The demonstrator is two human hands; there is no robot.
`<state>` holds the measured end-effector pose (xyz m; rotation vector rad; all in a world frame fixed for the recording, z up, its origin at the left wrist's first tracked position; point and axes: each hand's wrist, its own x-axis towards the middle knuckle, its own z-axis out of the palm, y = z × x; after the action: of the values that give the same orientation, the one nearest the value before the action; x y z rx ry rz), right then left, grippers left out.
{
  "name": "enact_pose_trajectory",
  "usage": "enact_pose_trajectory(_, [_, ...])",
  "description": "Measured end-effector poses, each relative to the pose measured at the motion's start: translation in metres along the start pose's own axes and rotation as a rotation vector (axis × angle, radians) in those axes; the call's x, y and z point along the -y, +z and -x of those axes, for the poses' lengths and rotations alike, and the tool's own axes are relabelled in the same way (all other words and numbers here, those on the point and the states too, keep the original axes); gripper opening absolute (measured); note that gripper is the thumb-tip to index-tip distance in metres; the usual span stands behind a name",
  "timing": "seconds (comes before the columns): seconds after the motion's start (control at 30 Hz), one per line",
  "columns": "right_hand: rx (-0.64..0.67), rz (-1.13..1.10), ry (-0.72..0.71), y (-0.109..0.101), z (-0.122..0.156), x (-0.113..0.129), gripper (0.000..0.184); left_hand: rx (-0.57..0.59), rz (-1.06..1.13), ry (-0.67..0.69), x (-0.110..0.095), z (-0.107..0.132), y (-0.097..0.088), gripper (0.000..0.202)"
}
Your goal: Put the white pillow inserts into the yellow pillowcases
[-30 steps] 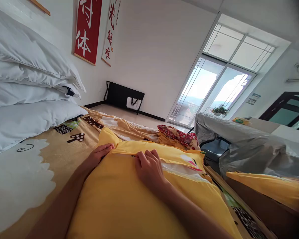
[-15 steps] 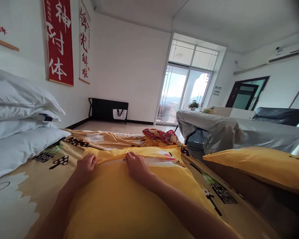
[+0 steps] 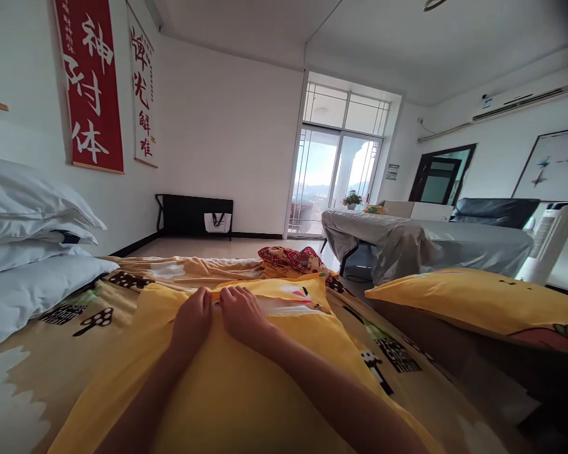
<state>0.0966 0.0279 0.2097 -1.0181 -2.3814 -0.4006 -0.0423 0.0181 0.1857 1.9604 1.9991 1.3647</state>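
Note:
A yellow pillowcase (image 3: 284,372) lies in front of me over a pillow, with a strip of the white pillow (image 3: 288,308) showing through the opening along its far edge. My left hand (image 3: 195,315) is closed on the pillowcase's edge, at the left end of that opening. Right beside it, my right hand (image 3: 241,313) pinches the same edge with bent fingers. A small dark spot, perhaps a zipper pull, shows between the hands; the fingertips are partly hidden.
Beneath is a patterned tan blanket (image 3: 94,372). White pillows (image 3: 33,271) are stacked at left. Another yellow pillow (image 3: 454,299) lies at right. A red checked cloth (image 3: 293,260) is bunched at the far edge. Beyond stands a table under grey plastic sheeting (image 3: 402,243).
My left hand has moved right along the pillowcase edge, from its far left corner to beside my right hand. Both hands stay closed. The view has turned somewhat to the right.

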Motion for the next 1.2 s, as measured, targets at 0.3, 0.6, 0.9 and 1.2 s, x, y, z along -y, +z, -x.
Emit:
enact_pose_trajectory(0.3, [-0.330, 0.083, -0.003, -0.002, 0.044, 0.017, 0.010, -0.177, 0.095, 0.036, -0.005, 0.029, -0.005, 0.027])
enact_pose_trajectory(0.6, [-0.341, 0.050, 0.044, -0.015, 0.071, 0.017, 0.014, -0.293, 0.103, 0.167, -0.009, 0.049, -0.012, 0.025])
enact_pose_trajectory(0.9, [-0.086, -0.229, 0.194, -0.048, 0.077, -0.016, 0.012, -0.309, 0.111, 0.203, -0.006, 0.051, -0.009, 0.026])
enact_pose_trajectory(1.2, [0.048, -0.390, 0.314, -0.078, 0.079, -0.046, 0.011, -0.282, 0.137, 0.149, -0.003, 0.052, -0.010, 0.024])
